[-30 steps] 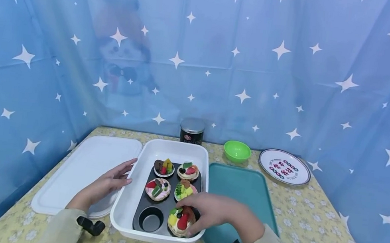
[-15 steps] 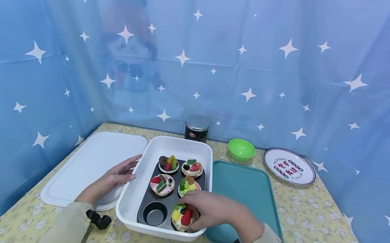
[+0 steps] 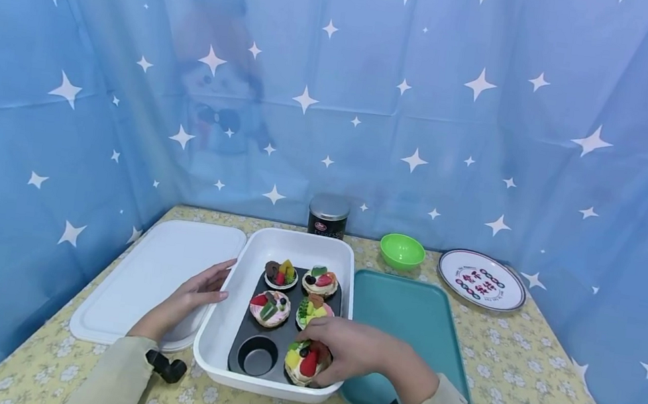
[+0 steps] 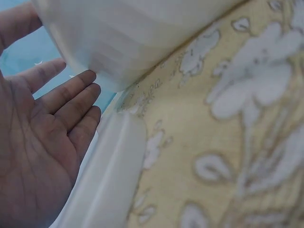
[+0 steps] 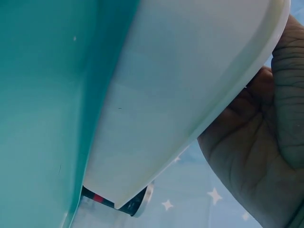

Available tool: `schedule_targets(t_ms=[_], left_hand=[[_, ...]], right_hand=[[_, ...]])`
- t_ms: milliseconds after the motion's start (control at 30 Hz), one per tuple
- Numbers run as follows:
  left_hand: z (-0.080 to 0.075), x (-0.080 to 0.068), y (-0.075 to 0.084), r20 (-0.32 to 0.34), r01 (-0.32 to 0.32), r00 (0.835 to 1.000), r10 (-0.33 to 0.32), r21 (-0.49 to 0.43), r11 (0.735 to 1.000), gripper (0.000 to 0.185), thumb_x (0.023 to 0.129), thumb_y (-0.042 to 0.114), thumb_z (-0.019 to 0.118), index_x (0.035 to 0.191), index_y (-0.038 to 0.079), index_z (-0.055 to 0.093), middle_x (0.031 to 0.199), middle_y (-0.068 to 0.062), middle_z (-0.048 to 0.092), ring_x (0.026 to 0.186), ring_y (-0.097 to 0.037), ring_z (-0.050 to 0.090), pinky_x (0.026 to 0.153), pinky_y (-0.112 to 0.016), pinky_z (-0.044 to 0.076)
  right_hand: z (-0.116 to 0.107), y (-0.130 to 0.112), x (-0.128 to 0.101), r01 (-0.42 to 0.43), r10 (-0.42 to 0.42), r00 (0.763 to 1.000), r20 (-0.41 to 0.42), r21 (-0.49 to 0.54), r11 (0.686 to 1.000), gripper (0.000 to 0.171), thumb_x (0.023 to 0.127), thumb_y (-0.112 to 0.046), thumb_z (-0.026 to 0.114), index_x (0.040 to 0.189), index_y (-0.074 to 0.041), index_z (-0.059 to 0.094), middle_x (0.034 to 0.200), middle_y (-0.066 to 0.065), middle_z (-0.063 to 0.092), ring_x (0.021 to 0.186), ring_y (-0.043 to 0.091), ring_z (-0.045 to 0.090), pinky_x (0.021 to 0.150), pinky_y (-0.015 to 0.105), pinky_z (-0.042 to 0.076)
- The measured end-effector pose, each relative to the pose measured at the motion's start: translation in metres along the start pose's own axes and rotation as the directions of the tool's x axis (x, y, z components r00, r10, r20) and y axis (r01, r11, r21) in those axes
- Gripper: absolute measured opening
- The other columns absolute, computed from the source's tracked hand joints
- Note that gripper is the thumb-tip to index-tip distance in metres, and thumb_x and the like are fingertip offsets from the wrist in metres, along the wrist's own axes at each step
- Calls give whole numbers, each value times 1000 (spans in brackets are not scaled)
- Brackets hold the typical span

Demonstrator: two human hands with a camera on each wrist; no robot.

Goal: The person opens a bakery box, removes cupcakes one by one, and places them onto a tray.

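A white deep tray (image 3: 212, 342) holds a dark muffin pan (image 3: 278, 343). Several of its cups carry fruit-topped tarts, such as the pink tart (image 3: 270, 309) on the left; the front left cup (image 3: 257, 356) is bare. My right hand (image 3: 351, 352) reaches over the tray's right wall and grips the fruit tart (image 3: 302, 363) at the front right cup. Beside the tray's left wall rests my left hand (image 3: 193, 294), its fingers extended and touching near the rim; the left wrist view shows the palm (image 4: 38, 156) and straight fingers. In the right wrist view the tray's wall (image 5: 166, 85) hides the tart.
A white lid-like tray (image 3: 136, 274) lies on the left, partly under the left forearm. To the right is a teal tray (image 3: 407, 318). A dark can (image 3: 327, 219), a green bowl (image 3: 402, 251) and a printed plate (image 3: 499, 298) stand along the back by the starry curtain.
The view has shifted slightly, so everything sits a little further right. Both hands keep their places, the right one still on the same tart.
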State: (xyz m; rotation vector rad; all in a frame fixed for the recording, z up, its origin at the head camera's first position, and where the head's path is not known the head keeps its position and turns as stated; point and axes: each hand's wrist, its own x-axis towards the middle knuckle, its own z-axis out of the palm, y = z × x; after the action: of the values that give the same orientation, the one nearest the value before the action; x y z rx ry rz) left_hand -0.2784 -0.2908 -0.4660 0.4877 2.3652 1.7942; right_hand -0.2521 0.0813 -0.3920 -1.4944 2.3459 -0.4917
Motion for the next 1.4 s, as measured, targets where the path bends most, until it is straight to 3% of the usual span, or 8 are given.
schedule_targets(t_ms=[633, 867, 1067, 1233, 1400], left_hand=[[3, 0, 3, -17, 37, 999, -37, 4, 999, 68, 99, 27, 60, 160, 28, 29, 159, -8, 37, 147, -34, 31, 116, -60, 25], [2, -1, 4, -7, 19, 1000, -19, 19, 1000, 68, 100, 28, 59, 160, 25, 28, 159, -10, 37, 146, -37, 33, 114, -60, 30], [2, 1, 3, -17, 12, 1000, -12, 22, 1000, 67, 100, 27, 59, 160, 26, 30, 157, -11, 40, 145, -38, 35, 113, -61, 30], [1, 0, 5, -4, -2, 1000, 2, 18, 1000, 66, 101, 25, 58, 160, 25, 28, 157, -12, 39, 145, -38, 34, 113, -60, 30], [1, -1, 5, -3, -2, 1000, 2, 12, 1000, 67, 101, 25, 59, 160, 24, 28, 158, -12, 38, 145, -38, 34, 113, -60, 29]], right_hand=[[1, 0, -1, 25, -25, 999, -30, -14, 1000, 54, 86, -33, 81, 133, -13, 64, 108, -12, 60, 75, -4, 49, 63, 14, 45], [-5, 2, -3, 51, -44, 996, -74, 85, 995, 55, 87, -39, 80, 134, -14, 62, 102, -13, 56, 73, -4, 54, 63, 16, 49], [-16, 4, -10, 27, -14, 994, -112, 109, 994, 55, 86, -38, 80, 133, -15, 62, 113, -10, 58, 77, -1, 57, 66, 18, 52], [-26, 10, -16, 47, -26, 981, -192, 108, 993, 60, 87, -35, 78, 138, -11, 59, 122, -6, 59, 82, 1, 58, 70, 25, 55], [-36, 23, -25, 50, -17, 954, -300, 103, 993, 58, 87, -32, 78, 139, -13, 59, 114, -8, 61, 84, 6, 57, 72, 31, 54]])
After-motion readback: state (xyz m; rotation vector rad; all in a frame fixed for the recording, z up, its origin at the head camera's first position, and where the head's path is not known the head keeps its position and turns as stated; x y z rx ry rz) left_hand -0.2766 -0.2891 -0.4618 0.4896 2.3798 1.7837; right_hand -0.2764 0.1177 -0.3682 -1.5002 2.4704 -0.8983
